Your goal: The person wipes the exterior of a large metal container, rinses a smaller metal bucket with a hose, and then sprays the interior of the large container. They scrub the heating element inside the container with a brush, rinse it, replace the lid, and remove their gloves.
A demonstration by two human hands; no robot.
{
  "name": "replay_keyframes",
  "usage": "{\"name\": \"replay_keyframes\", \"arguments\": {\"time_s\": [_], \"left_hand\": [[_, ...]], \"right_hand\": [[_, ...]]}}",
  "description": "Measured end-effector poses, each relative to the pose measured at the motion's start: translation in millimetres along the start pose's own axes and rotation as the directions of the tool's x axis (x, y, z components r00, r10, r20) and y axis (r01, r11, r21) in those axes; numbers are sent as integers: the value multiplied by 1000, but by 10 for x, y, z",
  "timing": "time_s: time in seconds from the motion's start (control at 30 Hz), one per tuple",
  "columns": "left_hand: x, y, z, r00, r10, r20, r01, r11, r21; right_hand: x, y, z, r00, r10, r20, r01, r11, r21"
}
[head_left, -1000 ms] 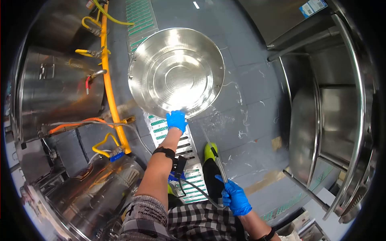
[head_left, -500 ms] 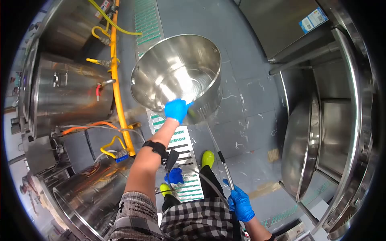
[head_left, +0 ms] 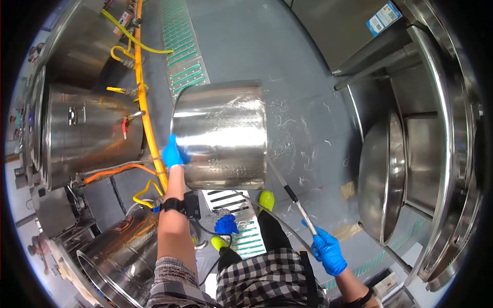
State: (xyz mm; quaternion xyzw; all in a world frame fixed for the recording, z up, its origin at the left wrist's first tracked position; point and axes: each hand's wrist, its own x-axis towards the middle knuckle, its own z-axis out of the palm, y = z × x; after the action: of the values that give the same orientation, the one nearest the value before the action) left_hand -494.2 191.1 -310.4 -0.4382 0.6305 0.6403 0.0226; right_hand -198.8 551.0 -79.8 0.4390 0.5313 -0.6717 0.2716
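My left hand [head_left: 173, 152], in a blue glove, grips the rim of a large stainless steel pot [head_left: 223, 133]. The pot lies tipped on its side over the floor, its outer wall facing me and its mouth turned to the left. My right hand [head_left: 328, 252], also gloved in blue, holds a long spray wand [head_left: 287, 191] with a hose trailing from it. The wand's far end runs up behind the pot's lower right edge.
A floor drain grate [head_left: 237, 222] lies under the pot, with a blue cloth [head_left: 226, 224] on it. Steel kettles [head_left: 87, 128] and yellow pipes [head_left: 146, 123] stand at left. Steel racks with a large bowl [head_left: 382, 179] are at right. The grey floor [head_left: 308, 138] is wet.
The pot has been rolled from mouth-up toward me onto its side. My left hand moved left along with the rim. My right hand shifted right with the wand.
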Motion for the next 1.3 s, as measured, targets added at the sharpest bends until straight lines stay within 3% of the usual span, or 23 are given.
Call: {"name": "replay_keyframes", "arguments": {"time_s": [0.07,0.17,0.2,0.3,0.37,0.6,0.73,0.8,0.97,1.1,1.2,1.3], "left_hand": [[-1,-232,-129,999,13,-37,-22,963,-268],[-148,-78,-265,995,34,-97,-50,985,-164],[-177,2,-322,987,114,-117,-125,988,-95],[177,-113,-705,988,102,-120,-98,995,38],[406,-286,-979,998,55,-37,-61,979,-194],[499,-321,-1419,998,29,-60,-43,968,-247],[558,-402,-1685,999,-26,-41,11,943,-333],[556,-424,-1736,995,-18,-103,-18,942,-334],[491,-553,-1934,993,-114,-37,90,913,-397],[453,-633,-2002,993,-69,-100,26,923,-384],[455,-675,-2017,991,-106,-82,61,902,-428],[275,-550,-1745,997,-49,-66,19,921,-390]], "right_hand": [[124,17,-30,999,33,-16,-34,999,-20],[316,-136,26,1000,16,-11,-18,986,-166],[348,-165,42,999,40,-7,-41,985,-166],[484,-297,91,998,56,12,-54,993,-108],[577,-342,118,997,66,32,-60,984,-168],[873,-336,266,985,55,165,0,950,-312],[956,-340,315,982,90,165,-35,950,-310],[982,-332,338,987,111,115,-67,942,-330],[1000,-318,382,981,150,122,-108,950,-293],[992,-364,485,981,102,163,-53,958,-281],[956,-289,564,983,100,157,-52,956,-288],[902,-136,598,987,90,135,-50,959,-278]]}}
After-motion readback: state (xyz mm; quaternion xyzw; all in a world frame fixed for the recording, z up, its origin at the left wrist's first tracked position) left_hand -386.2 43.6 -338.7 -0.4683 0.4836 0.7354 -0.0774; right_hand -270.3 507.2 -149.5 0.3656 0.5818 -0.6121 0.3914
